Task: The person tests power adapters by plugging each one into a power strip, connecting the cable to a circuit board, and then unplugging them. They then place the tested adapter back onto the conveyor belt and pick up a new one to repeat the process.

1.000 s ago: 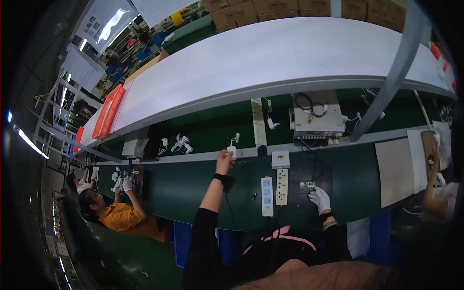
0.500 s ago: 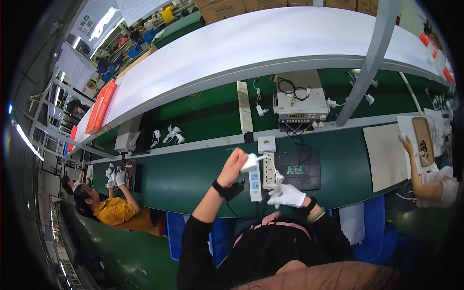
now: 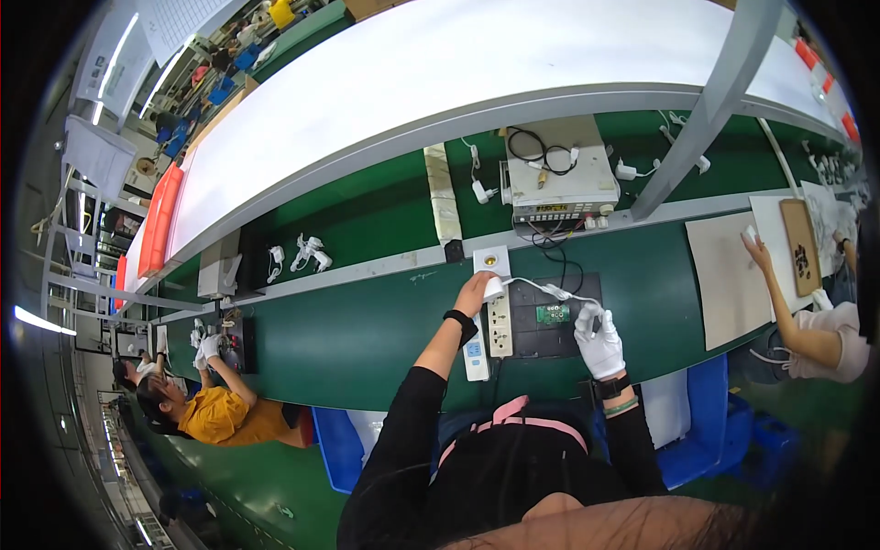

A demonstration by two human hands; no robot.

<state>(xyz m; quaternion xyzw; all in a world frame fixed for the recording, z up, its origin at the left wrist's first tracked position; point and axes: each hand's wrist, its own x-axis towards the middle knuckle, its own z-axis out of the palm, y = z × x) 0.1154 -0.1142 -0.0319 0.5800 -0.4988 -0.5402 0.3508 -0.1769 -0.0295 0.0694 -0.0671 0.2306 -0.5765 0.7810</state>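
My bare left hand grips a white power adapter at the far end of the white power strip. Whether its prongs sit in a socket is hidden. A white cable runs from the adapter to my right hand, which wears a white glove and pinches the cable near its end. The plug at that end is too small to make out. Between the hands, a green circuit board lies on a dark pad. A second strip with blue sockets lies left of the first.
Behind the strips stand a white socket box and a grey bench instrument with black leads. A metal shelf post rises at right. Co-workers sit on both sides, one in an orange shirt. Blue bins stand below the bench edge.
My left hand has carried the adapter away from me to the strip's far end. My right hand has moved right, and the bundled cable is now stretched out between both hands.
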